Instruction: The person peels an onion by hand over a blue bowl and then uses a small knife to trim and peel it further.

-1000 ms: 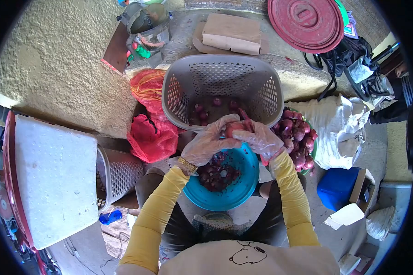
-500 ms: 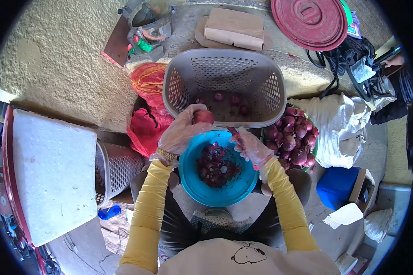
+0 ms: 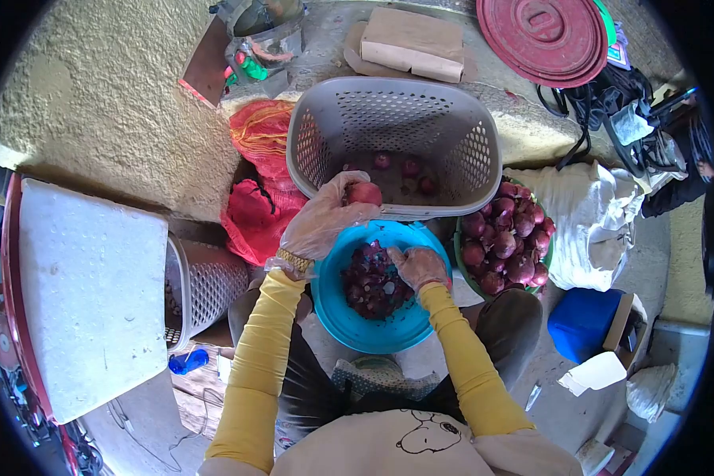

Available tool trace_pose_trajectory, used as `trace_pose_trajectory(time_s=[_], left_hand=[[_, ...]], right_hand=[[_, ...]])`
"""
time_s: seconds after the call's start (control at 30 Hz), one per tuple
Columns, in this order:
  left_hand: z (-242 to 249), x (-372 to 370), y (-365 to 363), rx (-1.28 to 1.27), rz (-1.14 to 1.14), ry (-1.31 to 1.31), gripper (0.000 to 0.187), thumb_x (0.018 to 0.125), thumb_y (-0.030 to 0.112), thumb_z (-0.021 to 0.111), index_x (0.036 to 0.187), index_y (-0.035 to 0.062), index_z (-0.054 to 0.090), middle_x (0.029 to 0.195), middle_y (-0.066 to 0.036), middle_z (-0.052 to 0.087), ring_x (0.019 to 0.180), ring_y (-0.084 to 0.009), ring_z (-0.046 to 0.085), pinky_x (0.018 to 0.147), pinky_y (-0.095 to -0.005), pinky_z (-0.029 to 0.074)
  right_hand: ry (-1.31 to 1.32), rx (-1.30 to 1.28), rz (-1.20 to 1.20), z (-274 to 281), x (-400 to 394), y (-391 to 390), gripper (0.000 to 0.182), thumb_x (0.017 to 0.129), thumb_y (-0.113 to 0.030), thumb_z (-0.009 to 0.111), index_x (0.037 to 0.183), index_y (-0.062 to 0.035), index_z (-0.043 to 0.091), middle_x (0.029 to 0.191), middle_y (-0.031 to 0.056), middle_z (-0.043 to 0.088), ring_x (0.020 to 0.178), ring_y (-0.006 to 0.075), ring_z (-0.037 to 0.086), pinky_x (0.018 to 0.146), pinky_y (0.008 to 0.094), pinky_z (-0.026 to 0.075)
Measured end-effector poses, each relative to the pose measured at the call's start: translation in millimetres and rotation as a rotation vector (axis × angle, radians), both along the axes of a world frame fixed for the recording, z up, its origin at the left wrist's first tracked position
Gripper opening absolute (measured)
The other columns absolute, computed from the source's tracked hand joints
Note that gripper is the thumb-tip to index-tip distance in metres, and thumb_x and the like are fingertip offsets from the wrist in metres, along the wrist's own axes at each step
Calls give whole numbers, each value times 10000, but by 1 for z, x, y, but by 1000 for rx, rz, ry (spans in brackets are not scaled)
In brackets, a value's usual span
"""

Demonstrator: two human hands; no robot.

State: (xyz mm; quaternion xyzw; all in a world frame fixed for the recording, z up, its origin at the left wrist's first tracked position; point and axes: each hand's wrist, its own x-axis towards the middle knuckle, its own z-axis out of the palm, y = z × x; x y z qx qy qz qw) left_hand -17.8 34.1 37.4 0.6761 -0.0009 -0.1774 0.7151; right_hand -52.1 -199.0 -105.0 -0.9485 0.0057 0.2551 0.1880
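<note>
My left hand (image 3: 331, 216), in a clear plastic glove, is closed around a red onion (image 3: 364, 193) at the near rim of the grey laundry-style basket (image 3: 394, 211). My right hand (image 3: 420, 268), also gloved, is lower, over the right side of a blue basin (image 3: 337, 324). Its fingers are curled, and what they hold, if anything, is not visible. Dark onion skins and scraps (image 3: 370, 287) lie in the basin. A few red onions (image 3: 410, 167) rest on the bottom of the basket.
A green-rimmed container heaped with red onions (image 3: 520, 246) stands to the right by a white sack (image 3: 587, 214). To the left are a red mesh bag (image 3: 262, 214), another perforated basket (image 3: 214, 279) and a white board (image 3: 91, 301). A blue container (image 3: 579, 321) sits right.
My right hand has moved down and inward over the basin from its right rim. The dark red thing seen at its fingers before no longer shows. My left hand still holds the onion.
</note>
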Motion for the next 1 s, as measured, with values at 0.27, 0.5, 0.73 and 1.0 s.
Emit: trace_pose_trajectory(time_s=[0.27, 0.5, 0.73, 1.0], left_hand=[[1, 0, -2, -65, -1, 32, 519, 914, 181, 770, 1348, 14, 539, 1052, -44, 609, 904, -114, 585, 836, -258, 507], [-4, 3, -3, -81, 52, 150, 526, 933, 201, 742, 1382, 34, 526, 1124, -65, 614, 907, -137, 618, 838, -270, 529], [-16, 8, -1, -434, -28, -18, 549, 970, 284, 699, 1424, 45, 504, 1203, -152, 635, 940, -216, 635, 802, -337, 562], [-8, 9, -5, -884, 110, 322, 535, 1007, 315, 638, 1434, 27, 492, 1221, -235, 635, 944, -277, 656, 755, -373, 574]], right_hand=[[136, -53, 44, 3, -8, -4, 822, 722, -826, 699, 1049, -74, 758, 1090, 179, 749, 1072, 353, 704, 947, 460, 535], [243, 29, -66, -38, -32, -13, 933, 651, -822, 762, 1199, -68, 728, 1172, 168, 739, 1132, 342, 692, 973, 442, 532], [421, -277, 157, -120, -127, -35, 948, 673, -745, 809, 1361, -121, 617, 1311, 108, 693, 1210, 335, 664, 997, 478, 525], [552, -379, 163, -127, -142, -28, 1008, 631, -532, 944, 1436, -128, 491, 1316, 94, 691, 1231, 319, 658, 999, 479, 530]])
